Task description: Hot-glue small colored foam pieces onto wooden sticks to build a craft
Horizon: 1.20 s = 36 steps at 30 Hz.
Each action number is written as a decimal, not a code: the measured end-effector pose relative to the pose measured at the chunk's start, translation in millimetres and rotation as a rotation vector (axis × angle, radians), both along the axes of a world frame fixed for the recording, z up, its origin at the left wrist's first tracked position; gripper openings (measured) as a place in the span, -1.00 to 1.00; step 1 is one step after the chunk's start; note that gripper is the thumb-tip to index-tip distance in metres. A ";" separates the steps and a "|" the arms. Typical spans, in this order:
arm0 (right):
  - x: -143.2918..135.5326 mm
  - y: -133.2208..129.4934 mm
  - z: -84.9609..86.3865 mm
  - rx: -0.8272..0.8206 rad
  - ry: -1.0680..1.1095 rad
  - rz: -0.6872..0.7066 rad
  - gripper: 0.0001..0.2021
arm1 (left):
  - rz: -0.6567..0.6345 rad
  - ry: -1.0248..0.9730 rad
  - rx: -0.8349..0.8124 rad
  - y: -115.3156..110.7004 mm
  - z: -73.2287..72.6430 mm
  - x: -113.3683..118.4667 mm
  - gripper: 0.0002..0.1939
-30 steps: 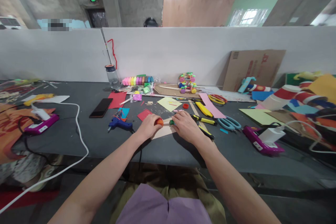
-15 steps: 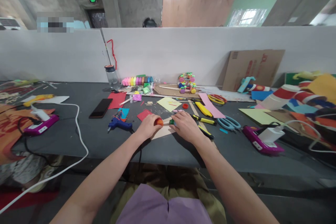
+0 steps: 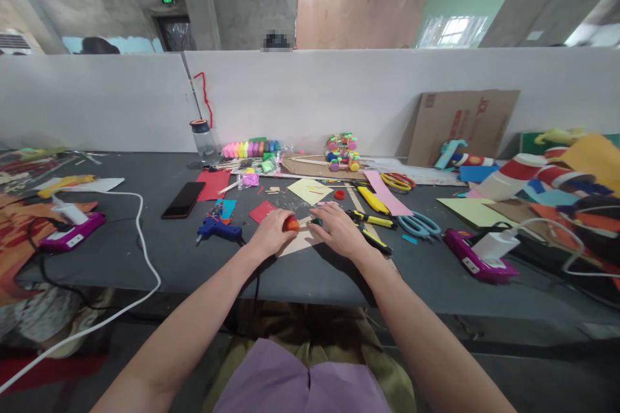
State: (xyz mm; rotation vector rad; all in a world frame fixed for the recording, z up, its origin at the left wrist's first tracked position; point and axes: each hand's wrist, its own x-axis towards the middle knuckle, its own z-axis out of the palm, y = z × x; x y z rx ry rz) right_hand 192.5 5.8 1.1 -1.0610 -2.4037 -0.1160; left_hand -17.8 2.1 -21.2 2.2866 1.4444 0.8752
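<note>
My left hand (image 3: 271, 233) is closed around a small round orange piece (image 3: 291, 224), perhaps a bottle cap. Opposite it, my right hand (image 3: 340, 230) has its fingers curled on a small dark green piece (image 3: 316, 222), mostly hidden under them. A thin pale stick (image 3: 305, 220) spans the gap between the two pieces; whether it joins both I cannot tell. Below the hands lies a tan sheet of card (image 3: 295, 246). A blue glue gun (image 3: 219, 230) rests to the left, and yellow-and-black pliers (image 3: 374, 219) lie just right of my right hand.
Light blue scissors (image 3: 418, 224), a yellow cutter (image 3: 372, 199) and a pink strip (image 3: 387, 193) are on the right. A phone (image 3: 184, 200) sits at left. Purple power strips (image 3: 72, 232) with cables flank the workspace. Behind stand a jar (image 3: 205, 144) and coloured clay (image 3: 250, 148).
Both hands hold nearly the same position. The orange piece in my left hand appears slightly turned. The whole view has shifted a little as my head moved.
</note>
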 end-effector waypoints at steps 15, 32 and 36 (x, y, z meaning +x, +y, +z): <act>7.6 9.2 -10.1 -0.011 -0.073 -0.037 -0.74 | -0.024 0.004 0.005 -0.8 2.1 1.9 -0.71; 11.0 9.8 -10.5 -0.059 -0.073 -0.061 -0.73 | -0.039 -0.022 0.024 0.2 -0.8 -1.5 -0.56; 10.9 9.7 -9.0 -0.066 -0.078 -0.053 -0.74 | -0.053 -0.001 0.036 0.6 -1.3 -2.0 -0.62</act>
